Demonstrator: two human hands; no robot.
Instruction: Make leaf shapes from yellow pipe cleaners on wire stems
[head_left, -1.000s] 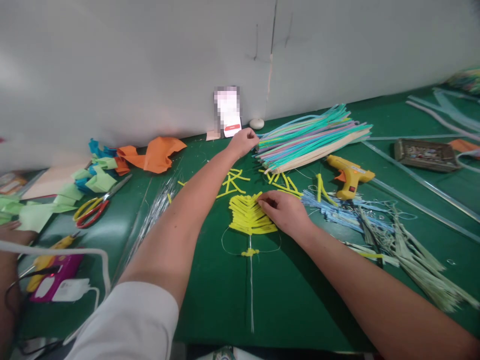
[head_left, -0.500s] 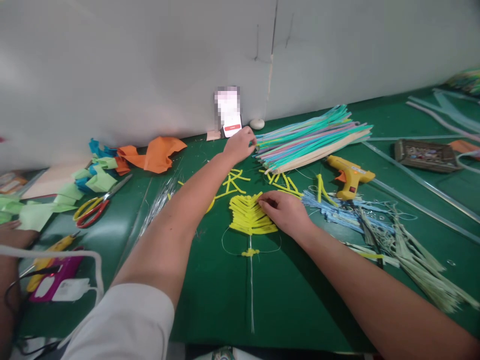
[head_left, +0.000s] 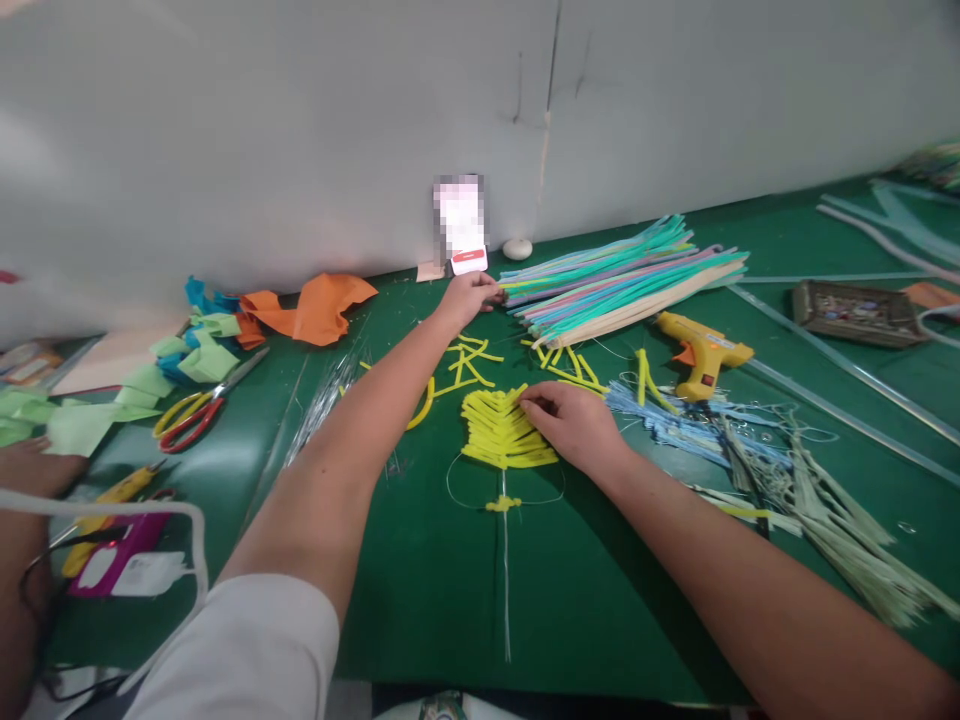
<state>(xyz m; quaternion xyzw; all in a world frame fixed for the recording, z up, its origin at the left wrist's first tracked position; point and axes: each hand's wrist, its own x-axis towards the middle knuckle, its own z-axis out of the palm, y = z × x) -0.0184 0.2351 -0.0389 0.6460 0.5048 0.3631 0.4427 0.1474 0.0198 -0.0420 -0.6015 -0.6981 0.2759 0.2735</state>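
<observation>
My left hand (head_left: 469, 297) reaches to the left end of a bundle of coloured pipe cleaners (head_left: 637, 275). Its fingertips are pinched at the tip of a yellow pipe cleaner (head_left: 517, 287) there. Flat on the green table lies a yellow pipe-cleaner leaf (head_left: 499, 430), with slanted strips along both sides of a thin pale wire stem (head_left: 506, 590). My right hand (head_left: 574, 420) rests at the leaf's upper right edge, thumb and finger closed on it. Below the leaf, a small yellow piece (head_left: 503, 504) sits on the stem, with thin thread looping out to both sides.
Bent yellow pieces (head_left: 574, 368) lie behind the leaf. To the right are a yellow glue gun (head_left: 705, 355), blue tassels (head_left: 675, 425) and a brown tray (head_left: 855, 312). Scissors (head_left: 202, 415) and orange cloth (head_left: 326, 308) lie left. A phone (head_left: 461, 225) leans on the wall. Another person's arm (head_left: 26, 560) shows far left.
My left hand has shifted slightly down and left, and its fingers have closed at the yellow pipe cleaner's tip. My right hand stays on the leaf.
</observation>
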